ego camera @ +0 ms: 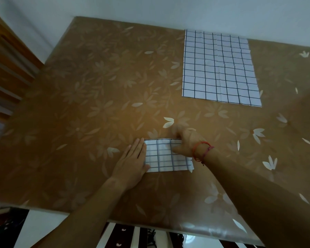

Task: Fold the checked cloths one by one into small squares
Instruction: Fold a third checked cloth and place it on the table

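Observation:
A small folded white cloth with dark checks (165, 158) lies near the table's front middle. My left hand (132, 161) rests flat with fingers together on the cloth's left edge. My right hand (185, 142), with red thread bands at the wrist, lies over the cloth's upper right part; its fingers are blurred and seem to pinch the far right edge. A larger checked cloth (219, 68) lies spread flat at the back right of the table, apart from both hands.
The table (89, 108) is covered with a glossy brown sheet printed with pale flowers. A white wall runs along its far edge. Wooden furniture (5, 68) stands to the left. A striped dark and white floor covering (125, 235) shows below the front edge.

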